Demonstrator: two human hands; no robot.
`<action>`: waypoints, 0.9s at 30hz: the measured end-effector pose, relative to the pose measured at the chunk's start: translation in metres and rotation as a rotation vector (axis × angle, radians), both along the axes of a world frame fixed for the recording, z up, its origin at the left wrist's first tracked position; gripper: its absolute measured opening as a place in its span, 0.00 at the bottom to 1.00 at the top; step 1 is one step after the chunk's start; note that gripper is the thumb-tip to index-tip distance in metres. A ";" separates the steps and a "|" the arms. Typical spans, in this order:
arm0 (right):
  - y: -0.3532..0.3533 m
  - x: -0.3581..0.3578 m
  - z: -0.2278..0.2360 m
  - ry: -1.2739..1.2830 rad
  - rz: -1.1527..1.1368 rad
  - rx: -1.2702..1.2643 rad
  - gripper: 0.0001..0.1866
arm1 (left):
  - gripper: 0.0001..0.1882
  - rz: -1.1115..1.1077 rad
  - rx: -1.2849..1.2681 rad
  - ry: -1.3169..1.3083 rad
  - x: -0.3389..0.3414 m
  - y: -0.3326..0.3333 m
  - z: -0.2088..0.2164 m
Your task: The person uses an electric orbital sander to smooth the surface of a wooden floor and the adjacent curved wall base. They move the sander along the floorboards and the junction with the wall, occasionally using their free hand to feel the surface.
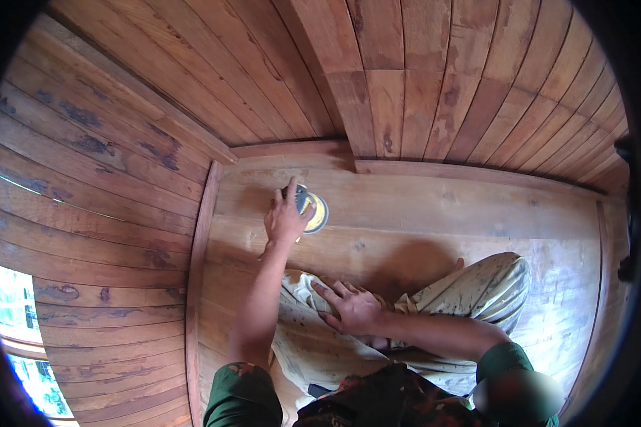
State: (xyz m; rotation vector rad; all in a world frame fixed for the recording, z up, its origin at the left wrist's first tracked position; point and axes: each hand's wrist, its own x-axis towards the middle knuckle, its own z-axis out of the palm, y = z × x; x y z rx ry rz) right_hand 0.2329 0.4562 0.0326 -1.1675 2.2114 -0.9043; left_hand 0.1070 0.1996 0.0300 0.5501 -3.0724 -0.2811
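Note:
My left hand (285, 219) is wrapped over the top of a yellow and black orbital sander (318, 215). The sander stands on the wooden floor (420, 206), near the corner where the walls meet; its round pad edge shows on the right side, while my fingers cover much of its body. Across my lap lies my right hand (352, 307), its fingers spread on the paint-spotted light trousers (470, 292) at my left knee. Nothing is held in it.
Plank walls rise on the left (114, 220) and ahead (434, 78), and baseboards (477, 176) run along the floor. A wall corner juts out ahead. Bright window panes (14, 306) sit at the lower left. My folded legs take up the near floor.

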 end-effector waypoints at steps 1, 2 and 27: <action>0.000 0.000 0.000 -0.013 0.000 -0.001 0.41 | 0.50 -0.012 -0.002 -0.012 -0.002 0.007 -0.001; 0.001 0.000 0.001 -0.013 0.004 -0.007 0.41 | 0.50 -0.047 -0.005 0.014 -0.003 0.012 -0.001; -0.007 -0.016 0.006 -0.074 -0.002 -0.047 0.41 | 0.52 0.208 -0.115 0.063 -0.110 -0.163 -0.016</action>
